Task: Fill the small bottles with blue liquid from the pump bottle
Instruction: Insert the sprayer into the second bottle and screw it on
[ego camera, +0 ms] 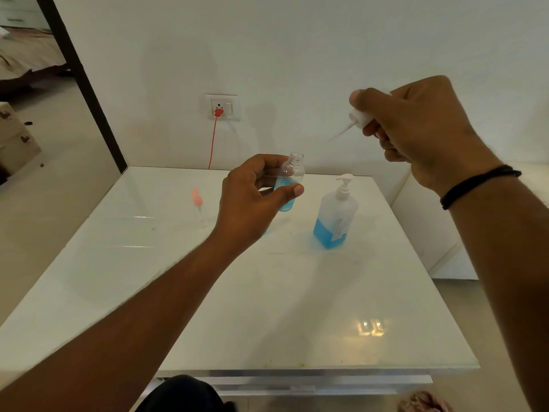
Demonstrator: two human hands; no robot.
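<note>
White wall and a glossy white table (208, 307) are filling the view. Above the table's far middle, a small bottle (289, 185) is hanging in the air, uncapped, tilted a little, its neck pointing up and its lower part holding blue liquid. The left hand (255, 197) is gripping it from the left, thumb curled across the front of the body and fingers wrapping behind, so the neck is sticking out above the grip and the base just below the thumb. Up and to the right, well apart from the bottle, the right hand (416, 129) is closing round a white spray cap (358, 115), whose thin tube is pointing down and left toward the bottle. A black band (481, 185) is circling that wrist. On the table, just right of the bottle, a pump bottle (335, 215) is standing upright, blue in its lower part. Far back, a red cord (212, 144) is hanging from a wall socket (222, 107).
</note>
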